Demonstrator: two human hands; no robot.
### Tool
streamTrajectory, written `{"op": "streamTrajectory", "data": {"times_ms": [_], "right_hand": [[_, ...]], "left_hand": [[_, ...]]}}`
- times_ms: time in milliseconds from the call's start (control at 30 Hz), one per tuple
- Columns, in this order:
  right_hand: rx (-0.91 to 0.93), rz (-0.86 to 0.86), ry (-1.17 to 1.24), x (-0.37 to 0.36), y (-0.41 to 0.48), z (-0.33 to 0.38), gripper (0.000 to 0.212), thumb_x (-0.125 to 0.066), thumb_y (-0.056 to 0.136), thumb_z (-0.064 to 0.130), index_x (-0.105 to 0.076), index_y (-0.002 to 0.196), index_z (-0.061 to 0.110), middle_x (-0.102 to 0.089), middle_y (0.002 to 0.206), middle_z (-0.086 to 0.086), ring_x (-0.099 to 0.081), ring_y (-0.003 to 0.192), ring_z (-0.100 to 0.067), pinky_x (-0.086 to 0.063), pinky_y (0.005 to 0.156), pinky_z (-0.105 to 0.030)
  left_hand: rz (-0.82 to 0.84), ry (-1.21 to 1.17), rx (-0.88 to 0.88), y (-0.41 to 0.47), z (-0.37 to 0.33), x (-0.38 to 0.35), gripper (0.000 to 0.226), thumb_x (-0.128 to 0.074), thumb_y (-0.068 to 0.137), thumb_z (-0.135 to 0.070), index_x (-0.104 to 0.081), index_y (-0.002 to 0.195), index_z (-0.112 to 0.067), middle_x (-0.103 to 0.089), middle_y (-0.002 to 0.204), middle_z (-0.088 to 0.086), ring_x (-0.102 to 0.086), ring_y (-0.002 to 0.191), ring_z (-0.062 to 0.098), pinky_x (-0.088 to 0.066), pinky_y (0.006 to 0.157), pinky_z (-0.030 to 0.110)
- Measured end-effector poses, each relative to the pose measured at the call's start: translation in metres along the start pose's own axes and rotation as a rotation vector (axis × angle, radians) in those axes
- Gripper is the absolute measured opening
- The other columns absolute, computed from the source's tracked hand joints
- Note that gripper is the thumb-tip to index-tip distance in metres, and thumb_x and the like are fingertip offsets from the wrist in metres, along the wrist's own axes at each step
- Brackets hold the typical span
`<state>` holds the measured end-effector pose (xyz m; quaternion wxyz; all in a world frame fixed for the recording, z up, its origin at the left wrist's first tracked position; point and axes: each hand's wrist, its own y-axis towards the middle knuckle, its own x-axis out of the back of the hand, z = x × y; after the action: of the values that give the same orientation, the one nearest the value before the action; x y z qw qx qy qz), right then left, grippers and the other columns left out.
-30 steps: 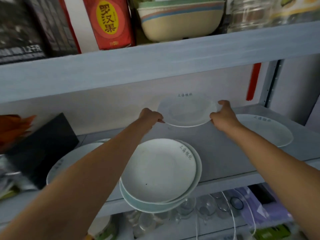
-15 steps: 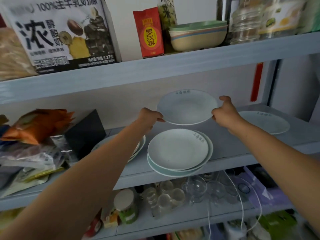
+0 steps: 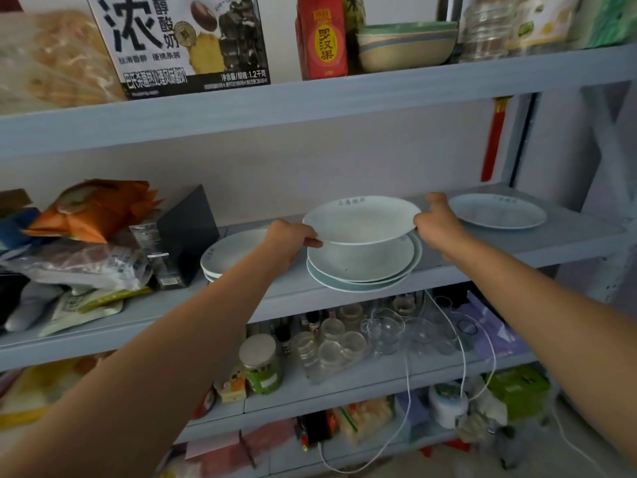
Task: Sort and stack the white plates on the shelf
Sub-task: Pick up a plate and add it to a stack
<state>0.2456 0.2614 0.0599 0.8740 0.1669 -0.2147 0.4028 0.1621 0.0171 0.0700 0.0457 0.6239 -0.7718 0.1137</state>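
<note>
I hold a white plate (image 3: 362, 219) level by its rim, my left hand (image 3: 287, 241) on its left edge and my right hand (image 3: 436, 220) on its right edge. It hovers just above a stack of white plates (image 3: 362, 267) at the front of the grey shelf (image 3: 551, 243). More white plates (image 3: 229, 251) lie to the left, partly hidden by my left forearm. A single white plate (image 3: 498, 212) lies at the right end of the shelf.
A black box (image 3: 186, 236) and an orange bag (image 3: 96, 210) with other packets crowd the shelf's left side. The shelf above carries cartons and stacked bowls (image 3: 406, 43). Below stand glass jars (image 3: 331, 343), glasses and a white cable (image 3: 462, 350).
Both hands have brought the held plate forward and down, from near the back wall to just over the front stack. The camera has pulled back, showing more shelves.
</note>
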Motion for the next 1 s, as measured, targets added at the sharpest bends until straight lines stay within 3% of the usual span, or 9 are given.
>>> {"op": "streamTrajectory", "data": {"times_ms": [100,200,367,500,600,667,833,1000], "right_hand": [[-0.01,0.022,-0.011,-0.004,-0.006,-0.008,0.066,-0.041,0.088,0.01,-0.02,0.149,0.017,-0.051,0.133,-0.018,-0.057,0.101,-0.034,-0.05,0.074,-0.042],[-0.021,0.032,-0.021,-0.005,-0.008,-0.012,0.066,-0.041,0.088,0.01,-0.02,0.15,0.016,-0.05,0.133,-0.019,-0.057,0.108,-0.039,-0.05,0.085,-0.047],[-0.028,0.044,-0.04,-0.007,-0.005,-0.019,0.061,-0.042,0.089,0.009,-0.024,0.147,0.014,-0.051,0.131,-0.019,-0.054,0.112,-0.037,-0.048,0.091,-0.045],[-0.041,0.07,-0.045,-0.009,-0.002,-0.026,0.062,-0.041,0.089,0.011,-0.022,0.147,0.016,-0.053,0.124,-0.018,-0.057,0.106,-0.036,-0.048,0.083,-0.043],[-0.067,0.095,-0.051,-0.012,-0.001,-0.03,0.062,-0.04,0.089,0.014,-0.021,0.147,0.018,-0.052,0.109,-0.013,-0.054,0.092,-0.028,-0.043,0.061,-0.033],[-0.07,0.111,-0.066,-0.015,-0.001,-0.035,0.06,-0.039,0.09,0.015,-0.021,0.147,0.019,-0.053,0.111,-0.014,-0.051,0.089,-0.027,-0.039,0.057,-0.03],[-0.015,0.09,-0.112,-0.021,0.002,-0.042,0.053,-0.043,0.092,0.013,-0.03,0.144,0.015,-0.054,0.129,-0.017,-0.057,0.106,-0.034,-0.05,0.086,-0.041],[0.02,0.102,-0.164,-0.021,0.005,-0.044,0.049,-0.047,0.092,0.011,-0.038,0.14,0.013,-0.054,0.129,-0.017,-0.056,0.109,-0.035,-0.046,0.083,-0.036]], "left_hand": [[0.02,-0.019,0.011,-0.005,0.004,0.001,0.009,-0.061,0.084,-0.003,-0.056,0.082,0.004,-0.067,0.048,0.007,-0.018,0.024,0.008,-0.018,0.034,0.007],[0.028,-0.001,0.019,-0.003,0.007,0.001,0.011,-0.062,0.082,-0.003,-0.055,0.088,0.003,-0.068,0.05,0.007,-0.02,0.025,0.008,-0.019,0.034,0.008],[0.036,0.06,0.063,0.002,0.012,-0.003,0.017,-0.063,0.083,-0.007,-0.057,0.098,0.0,-0.07,0.056,0.006,-0.019,0.028,0.008,-0.019,0.032,0.012],[0.04,0.077,0.093,0.004,0.016,-0.009,0.018,-0.062,0.086,-0.008,-0.057,0.1,0.002,-0.071,0.066,0.01,-0.02,0.023,0.006,-0.019,0.031,0.01],[0.049,0.081,0.104,0.008,0.024,-0.011,0.027,-0.061,0.086,-0.007,-0.056,0.109,0.006,-0.071,0.073,0.013,-0.021,0.023,0.005,-0.02,0.03,0.01],[0.046,0.107,0.115,0.012,0.03,-0.012,0.033,-0.061,0.085,-0.007,-0.055,0.114,0.009,-0.073,0.076,0.015,-0.022,0.025,0.006,-0.022,0.031,0.011],[0.027,0.168,0.112,0.019,0.038,-0.014,0.033,-0.061,0.086,-0.006,-0.054,0.115,0.009,-0.075,0.089,0.02,-0.025,0.027,0.006,-0.023,0.03,0.014],[0.033,0.235,0.118,0.025,0.039,-0.014,0.021,-0.053,0.093,-0.005,-0.055,0.111,0.006,-0.076,0.091,0.018,-0.024,0.028,0.007,-0.023,0.033,0.014]]}}
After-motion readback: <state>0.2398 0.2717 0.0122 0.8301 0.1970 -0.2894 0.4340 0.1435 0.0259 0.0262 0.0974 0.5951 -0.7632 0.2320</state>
